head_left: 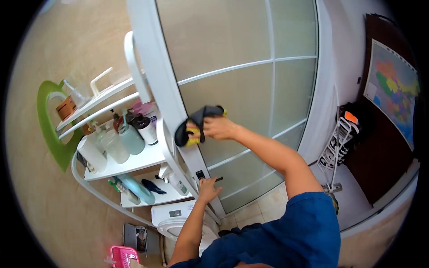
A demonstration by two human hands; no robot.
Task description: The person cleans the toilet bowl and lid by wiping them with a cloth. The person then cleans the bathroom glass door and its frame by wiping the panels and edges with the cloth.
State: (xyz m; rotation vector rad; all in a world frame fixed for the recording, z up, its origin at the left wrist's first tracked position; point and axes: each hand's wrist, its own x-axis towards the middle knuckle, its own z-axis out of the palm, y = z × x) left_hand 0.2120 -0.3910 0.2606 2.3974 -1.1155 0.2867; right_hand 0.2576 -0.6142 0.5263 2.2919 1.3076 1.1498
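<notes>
My right hand (217, 128) presses a grey-and-yellow cloth (210, 111) against the white frame of a glass door (223, 96). The cloth is bunched, and part of it wraps round the door's edge. Lower down, my left hand (208, 190) is at the dark door handle (219, 179), its fingers over the lever and its thumb apart. The handle's tip sticks out past the fingers. White bars divide the frosted panes.
Left of the door, a white shelf rack (123, 163) holds several bottles, with a spray bottle (176, 181) close to my left hand. Beneath it are a toilet (172, 219) and a pink basket (120, 254). A shoe rack (335, 152) and wall map (393, 89) are at right.
</notes>
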